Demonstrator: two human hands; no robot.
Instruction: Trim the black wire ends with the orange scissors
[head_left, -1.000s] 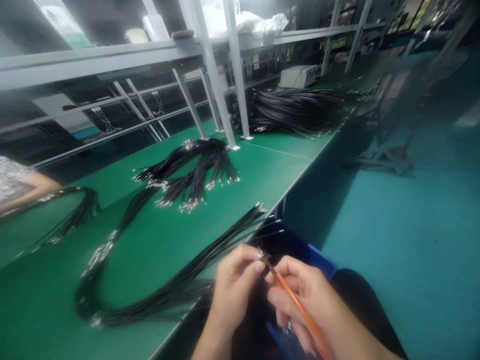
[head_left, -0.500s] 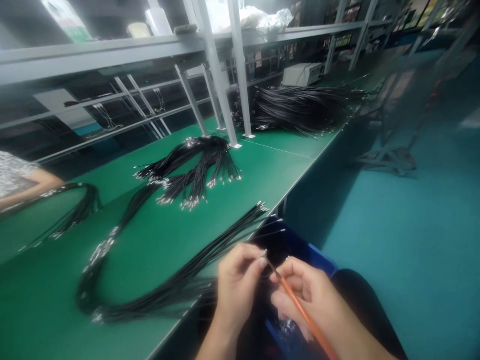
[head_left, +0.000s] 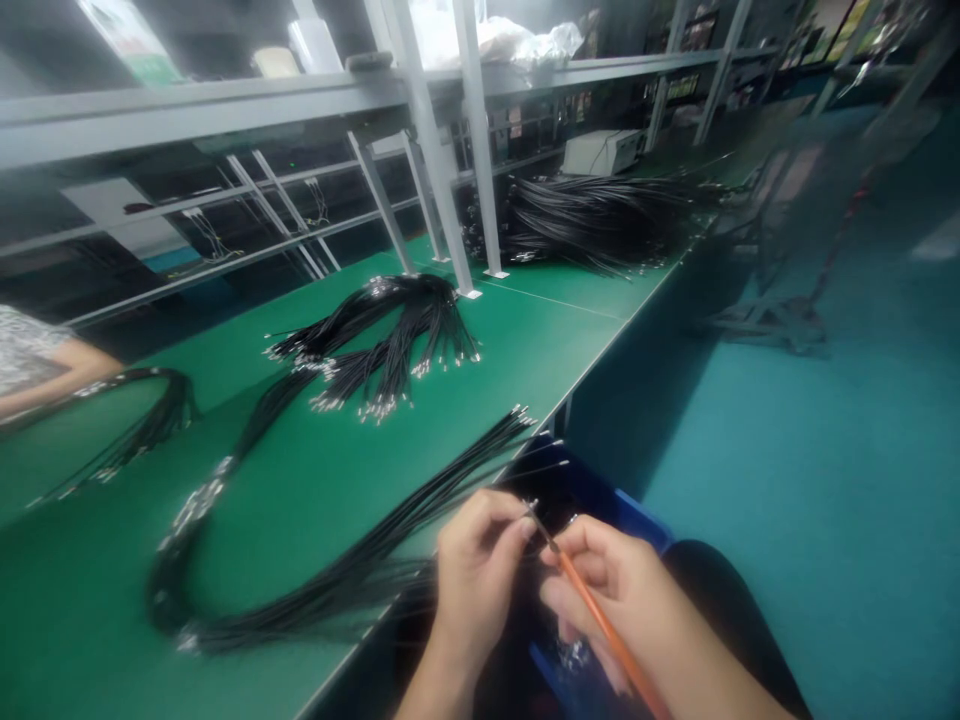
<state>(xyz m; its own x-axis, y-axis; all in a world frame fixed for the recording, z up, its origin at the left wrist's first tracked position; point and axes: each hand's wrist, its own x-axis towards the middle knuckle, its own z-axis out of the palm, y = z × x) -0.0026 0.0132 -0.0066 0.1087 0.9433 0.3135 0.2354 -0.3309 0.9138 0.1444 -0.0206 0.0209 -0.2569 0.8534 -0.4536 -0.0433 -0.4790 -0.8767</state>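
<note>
My left hand is closed in a pinch, with a small metal end piece at its thumb and fingertip. My right hand holds a slim orange-handled tool whose thin metal shaft reaches to that piece. Whether the tip touches or sits inside it, I cannot tell. Left of my hands, a long bundle of black cables with metal ends curves over the table edge. Below my hands is a blue bin with small shiny parts in it, partly hidden.
The green table carries a second cable bundle and a large cable heap farther back. White shelf posts rise from it. A person's arm is at the left beside another bundle. A blue floor lies right.
Both hands stay nearly in place, with the tool still at the metal piece. The view has shifted very slightly.
</note>
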